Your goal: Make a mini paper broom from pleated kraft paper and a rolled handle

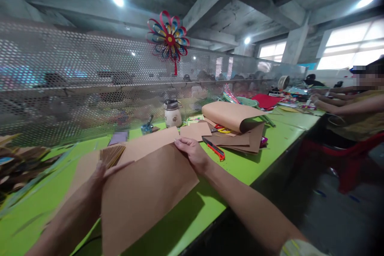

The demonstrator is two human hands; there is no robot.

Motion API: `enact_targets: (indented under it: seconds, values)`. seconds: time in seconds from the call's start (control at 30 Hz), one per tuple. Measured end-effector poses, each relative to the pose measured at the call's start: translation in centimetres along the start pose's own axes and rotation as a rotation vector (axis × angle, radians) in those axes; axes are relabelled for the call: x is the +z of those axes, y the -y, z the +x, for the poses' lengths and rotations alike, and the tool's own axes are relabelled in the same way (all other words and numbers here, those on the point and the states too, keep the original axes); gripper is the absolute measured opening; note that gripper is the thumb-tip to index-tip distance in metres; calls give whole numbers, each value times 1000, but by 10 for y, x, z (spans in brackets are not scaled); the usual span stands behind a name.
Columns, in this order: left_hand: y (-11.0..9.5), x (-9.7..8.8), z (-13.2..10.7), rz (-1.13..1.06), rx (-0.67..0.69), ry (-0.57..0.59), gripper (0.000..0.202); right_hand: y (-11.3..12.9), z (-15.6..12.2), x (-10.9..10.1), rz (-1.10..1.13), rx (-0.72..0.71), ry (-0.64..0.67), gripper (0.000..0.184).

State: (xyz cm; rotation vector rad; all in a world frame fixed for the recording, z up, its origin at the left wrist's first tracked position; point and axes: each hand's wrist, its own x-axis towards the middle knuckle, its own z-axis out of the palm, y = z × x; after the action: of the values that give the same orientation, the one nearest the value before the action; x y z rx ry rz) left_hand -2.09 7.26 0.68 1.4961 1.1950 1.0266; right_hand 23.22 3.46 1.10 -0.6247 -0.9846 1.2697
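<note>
Your left hand lies open on paper | right hand pinches its corner | knife just beside: cut risk.

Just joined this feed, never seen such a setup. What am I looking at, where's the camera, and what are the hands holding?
No machine here: a person works bare-handed, and the single picture comes from a camera on their head, looking down. The left hand is at a pleated paper bundle; whether it grips it is unclear. The right hand presses flat on a brown paper sheet on the green table. A red cutter lies near it; a co-worker's arm is far right.
</note>
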Motion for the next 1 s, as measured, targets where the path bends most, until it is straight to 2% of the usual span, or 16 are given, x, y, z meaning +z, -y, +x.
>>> enact_targets:
  seconds: [0.07,0.13,0.2,0.27,0.37,0.53,0.73,0.9,1.0]
  values:
    - [0,3,-6,-256,-193,50,58,-2,2,-1,-13,-20,-41,27]
    - [1,4,-11,-394,-289,40,53,-4,4,-2,-27,-43,-86,28]
    - [0,5,-13,-378,-290,92,53,-6,5,-3,-44,-57,-118,29]
    - [-2,6,-14,-321,-250,245,52,-8,4,-4,-59,-62,-132,29]
    - [-9,8,-14,-274,-148,218,54,-11,3,-5,-76,-67,-138,28]
    - [-19,7,-19,-270,-192,176,51,-14,3,-6,-116,-79,-135,30]
    - [-15,4,-14,-290,-157,112,51,-12,3,-4,-163,-76,-101,31]
    - [-21,6,-17,-374,-217,139,49,-5,-4,1,-176,-57,2,35]
    - [-24,9,-23,-417,-256,174,51,-3,-7,4,-202,-46,20,33]
